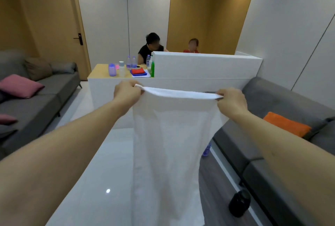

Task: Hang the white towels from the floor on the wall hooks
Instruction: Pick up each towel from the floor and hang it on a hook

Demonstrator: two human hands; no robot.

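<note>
A big grey sofa [36, 102] sits on one side of the room and a white counter [199, 68] stands ahead. In front of it a white towel [168, 144] hangs long and flat, off the floor. The left hand [126, 93] and right hand [231, 101] each pinch a top corner, probably to stretch it wide for hanging, but I see no hooks.
</note>
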